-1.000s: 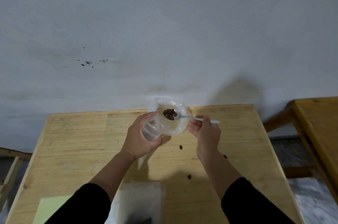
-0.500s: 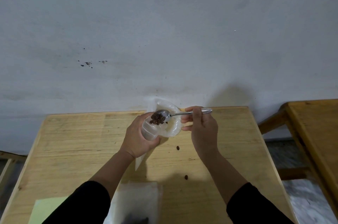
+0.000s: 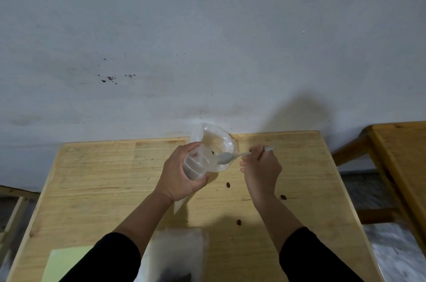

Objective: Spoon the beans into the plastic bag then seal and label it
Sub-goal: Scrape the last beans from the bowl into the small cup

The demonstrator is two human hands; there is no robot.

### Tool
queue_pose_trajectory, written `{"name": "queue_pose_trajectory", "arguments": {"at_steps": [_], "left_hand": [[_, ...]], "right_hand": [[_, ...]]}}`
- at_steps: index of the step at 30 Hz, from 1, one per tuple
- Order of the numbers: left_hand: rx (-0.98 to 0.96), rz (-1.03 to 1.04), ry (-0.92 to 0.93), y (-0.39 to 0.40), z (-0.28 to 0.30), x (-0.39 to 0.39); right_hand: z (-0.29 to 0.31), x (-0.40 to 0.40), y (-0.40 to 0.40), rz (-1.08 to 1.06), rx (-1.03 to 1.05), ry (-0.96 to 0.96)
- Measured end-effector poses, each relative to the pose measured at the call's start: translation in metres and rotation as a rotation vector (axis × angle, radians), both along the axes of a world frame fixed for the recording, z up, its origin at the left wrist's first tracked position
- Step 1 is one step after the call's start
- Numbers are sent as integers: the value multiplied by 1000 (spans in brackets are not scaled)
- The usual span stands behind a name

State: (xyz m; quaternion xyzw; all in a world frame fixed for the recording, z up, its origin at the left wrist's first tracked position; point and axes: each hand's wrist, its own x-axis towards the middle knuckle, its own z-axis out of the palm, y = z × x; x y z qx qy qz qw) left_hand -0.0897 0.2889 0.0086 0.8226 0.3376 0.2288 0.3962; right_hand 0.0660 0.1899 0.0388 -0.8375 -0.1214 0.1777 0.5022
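A pale green sheet [image 3: 66, 261] lies at the wooden table's [image 3: 96, 180] near left corner. Your left hand [image 3: 182, 175] is wrapped around the clear plastic bag [image 3: 216, 143], holding its open mouth above the tabletop. Your right hand [image 3: 260, 166] pinches the spoon [image 3: 227, 157], its bowl tipped into that mouth. Loose beans [image 3: 228, 185] dot the wood below; a second bag [image 3: 177, 254] lies near you.
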Motion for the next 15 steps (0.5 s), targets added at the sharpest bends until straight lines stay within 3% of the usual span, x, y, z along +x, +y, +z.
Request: {"name": "queue_pose_trajectory", "arguments": {"at_steps": [4, 10, 15], "left_hand": [[42, -90, 3, -4, 2, 2], [54, -103, -9, -4, 2, 0], [46, -83, 15, -1, -1, -5]], "right_hand": [[-23, -7, 7, -62, -85, 77], [-25, -19, 18, -352, 249, 651], [-22, -17, 16, -368, 366, 835]]}}
